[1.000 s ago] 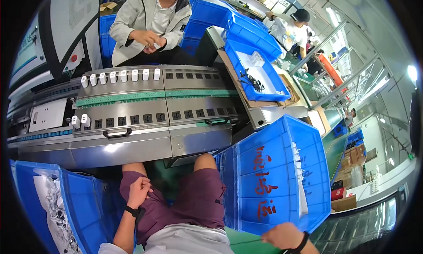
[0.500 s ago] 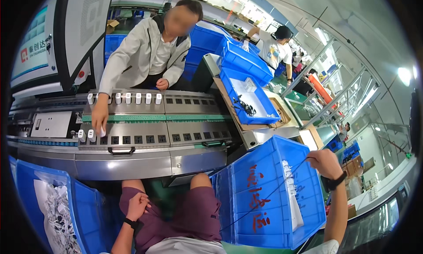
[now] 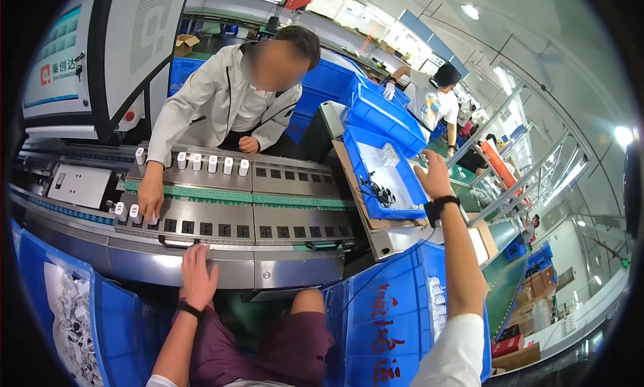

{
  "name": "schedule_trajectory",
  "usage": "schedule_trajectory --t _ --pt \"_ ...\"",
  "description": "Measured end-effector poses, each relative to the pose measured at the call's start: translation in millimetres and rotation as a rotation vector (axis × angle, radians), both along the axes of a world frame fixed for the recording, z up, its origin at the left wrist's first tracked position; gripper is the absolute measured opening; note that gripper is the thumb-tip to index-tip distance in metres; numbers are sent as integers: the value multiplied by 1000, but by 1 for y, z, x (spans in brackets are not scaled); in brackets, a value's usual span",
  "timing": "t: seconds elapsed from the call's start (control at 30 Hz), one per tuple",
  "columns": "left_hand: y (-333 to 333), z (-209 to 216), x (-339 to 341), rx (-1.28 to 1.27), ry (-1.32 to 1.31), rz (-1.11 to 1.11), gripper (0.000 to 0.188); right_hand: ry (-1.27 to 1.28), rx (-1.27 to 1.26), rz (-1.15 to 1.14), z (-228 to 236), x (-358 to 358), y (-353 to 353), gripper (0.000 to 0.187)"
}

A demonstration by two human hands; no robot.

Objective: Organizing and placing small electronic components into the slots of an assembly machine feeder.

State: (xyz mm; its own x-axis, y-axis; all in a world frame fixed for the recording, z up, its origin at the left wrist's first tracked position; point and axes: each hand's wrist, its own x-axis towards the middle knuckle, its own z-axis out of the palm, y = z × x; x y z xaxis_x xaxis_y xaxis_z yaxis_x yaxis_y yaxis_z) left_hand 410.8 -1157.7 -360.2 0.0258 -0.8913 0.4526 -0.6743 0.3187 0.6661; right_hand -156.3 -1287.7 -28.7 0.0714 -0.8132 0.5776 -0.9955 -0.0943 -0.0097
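Note:
My left hand [image 3: 199, 278], its fingers stretched out, is at the steel front edge of the machine [image 3: 288, 260], just below a black handle [image 3: 178, 243]. Nothing shows in it. My right hand [image 3: 436, 177] reaches over the right rim of a blue tray [image 3: 402, 167] with its fingers apart. That tray holds black cables [image 3: 381, 192] and clear-white pieces [image 3: 389, 155]. A thin dark cord [image 3: 429, 236] hangs below my right wristband. Across the machine a co-worker's hand [image 3: 151, 196] is on a white plug adapter in the near row of black sockets [image 3: 206, 229].
White adapters [image 3: 212, 163] stand in the far socket row. A green strip [image 3: 282, 201] runs between the rows. Left of my legs is a blue crate [image 3: 111, 320] of white parts. At my right stands another blue crate [image 3: 376, 320]. A screen cabinet [image 3: 57, 65] rises far left.
My left hand has risen from my lap to the machine edge and its fingers have straightened. My right hand has moved from the right crate, where the cord ran by it, up to the tray.

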Motion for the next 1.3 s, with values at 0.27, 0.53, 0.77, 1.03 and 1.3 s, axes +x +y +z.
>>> schedule_trajectory --t 0.27,0.53,0.77,1.03,1.3 --pt "-57 -47 -33 -52 -472 238 62 159 49 -234 -70 -77 -137 62" --pt "-62 -52 -32 -16 -589 265 64 186 301 -330 -113 -122 -219 75" --pt "-68 -50 -38 21 -632 275 64 299 86 -313 -171 -129 -231 77" --pt "-67 -50 -39 13 -634 285 63 123 270 -395 -146 -110 -233 62" --pt "-64 -50 -36 30 -625 288 62 57 138 -334 -161 -119 -233 44"
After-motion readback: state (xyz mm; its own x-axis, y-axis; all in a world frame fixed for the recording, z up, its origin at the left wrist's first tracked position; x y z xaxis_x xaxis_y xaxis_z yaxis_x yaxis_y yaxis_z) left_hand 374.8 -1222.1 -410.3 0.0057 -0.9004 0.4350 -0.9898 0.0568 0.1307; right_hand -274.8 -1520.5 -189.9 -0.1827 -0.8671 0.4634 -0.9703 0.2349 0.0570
